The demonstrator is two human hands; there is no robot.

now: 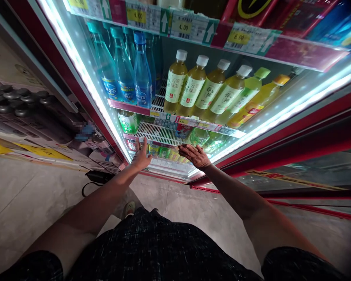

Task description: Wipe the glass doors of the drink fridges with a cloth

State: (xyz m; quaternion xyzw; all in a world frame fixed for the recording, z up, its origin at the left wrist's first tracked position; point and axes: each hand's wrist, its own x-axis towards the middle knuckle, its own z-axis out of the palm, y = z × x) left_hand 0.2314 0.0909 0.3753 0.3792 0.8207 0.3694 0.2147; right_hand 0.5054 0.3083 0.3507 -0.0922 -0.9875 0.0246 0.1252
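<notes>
My left hand [141,157] reaches into the lit drinks fridge with its fingers spread, holding nothing, in front of the lower wire shelf [156,132]. To its upper left stands a green-labelled bottle [128,121] on that shelf. My right hand [195,155] is at the right side of the same shelf, palm down with its fingers stretched out and nothing visible in them. Just above it are a dark red and blue package [183,130] and a green bottle [199,136]. Whether the right fingertips touch the shelf edge I cannot tell.
Blue bottles [142,74] and tea bottles [188,91] line the shelf above. Over them runs a price-tag rail [183,28]. Small cans [163,152] sit below the hands. The red door [251,156] is at the right, dark bottles [41,117] at the left.
</notes>
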